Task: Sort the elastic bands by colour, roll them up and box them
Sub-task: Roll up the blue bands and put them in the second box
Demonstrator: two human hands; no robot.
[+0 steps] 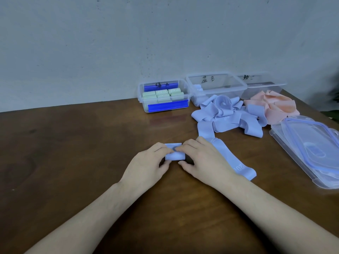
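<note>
on the brown table (73, 162), directly before me, my left hand (146, 164) and my right hand (203, 160) meet over a blue band roll (174, 155). both hands have fingers curled onto it: left fingers and thumb pinch its left end, right fingertips press on its top right edge with the thumb beneath on the near side. the roll lies flat on the table surface, partly wound.

just right of my right hand, a second blue band (236, 162) lies flat, running from behind the knuckles toward the near right; printed numerals show on it, not fully legible.

further back, right of centre, a loose blue band pile (229, 114) rests on the table, touching a pink band pile (273, 105) on its right.

along the wall stand three clear boxes. the left box (141, 99) holds green rolls (161, 95) laid in rows, with blue strips at front and back. the middle box (216, 87) carries a handwritten mark and holds pale blue rolls at its left end, count unclear. the right box (260, 88) also bears a mark; contents cannot be determined.

at the far right edge, stacked clear lids (302, 149) with blue seals lie flat.
</note>
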